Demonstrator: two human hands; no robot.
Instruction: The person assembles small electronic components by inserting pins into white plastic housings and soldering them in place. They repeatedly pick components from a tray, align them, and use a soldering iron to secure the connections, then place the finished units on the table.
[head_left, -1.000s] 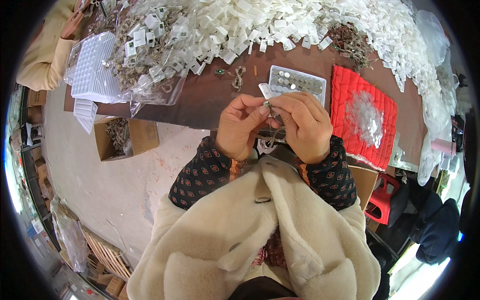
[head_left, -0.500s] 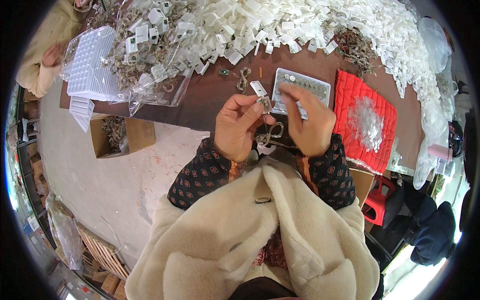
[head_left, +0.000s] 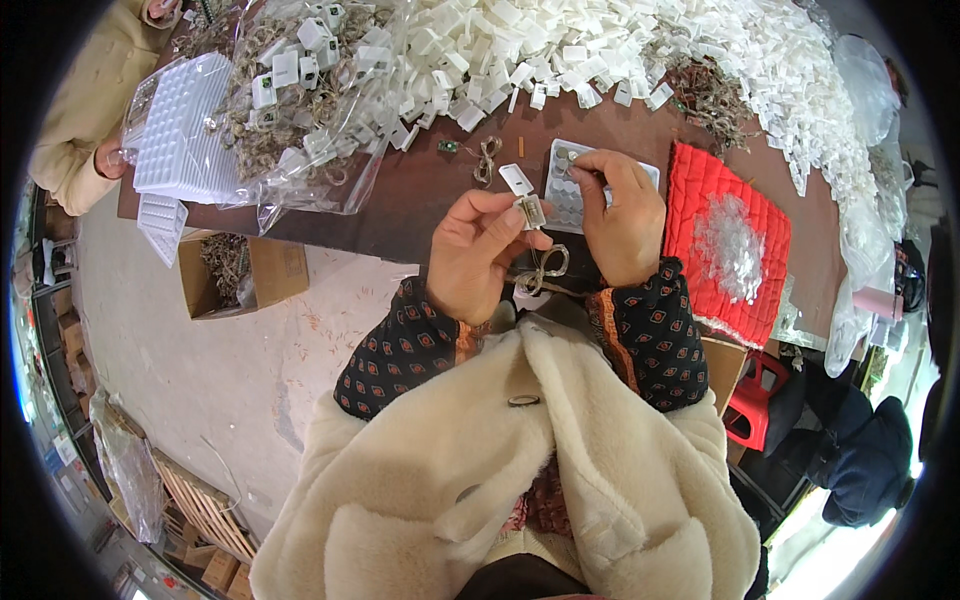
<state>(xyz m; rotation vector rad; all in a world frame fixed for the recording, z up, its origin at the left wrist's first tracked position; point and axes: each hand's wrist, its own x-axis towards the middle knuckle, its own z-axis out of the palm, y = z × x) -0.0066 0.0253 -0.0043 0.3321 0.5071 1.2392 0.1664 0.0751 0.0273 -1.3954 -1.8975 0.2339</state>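
Observation:
My left hand (head_left: 472, 255) pinches a small white plastic battery case (head_left: 531, 211), its lid (head_left: 516, 180) swung up. From the case hangs a looped coil of thin wire (head_left: 543, 268). My right hand (head_left: 626, 225) is over a white tray (head_left: 551, 200) with round pockets and silvery coin cells. Its thumb and forefinger are closed on a coin cell (head_left: 572, 171) at the tray's left side, partly hidden by the fingertips. Beyond my left hand lies another wire coil (head_left: 487, 160) with a small green circuit board (head_left: 448, 146).
A large heap of white cases (head_left: 560, 50) covers the table's far side. A red quilted cloth (head_left: 690, 200) with clear bits lies right of the tray. Stacked white trays (head_left: 190, 125) and a bag of wired cases (head_left: 300, 130) stand left. Another person's hand (head_left: 110, 158) is at far left.
My right hand has come down on the tray, its thumb and forefinger closing at a coin cell. My left hand stays nearly still with the case. The other person's hand has moved lower.

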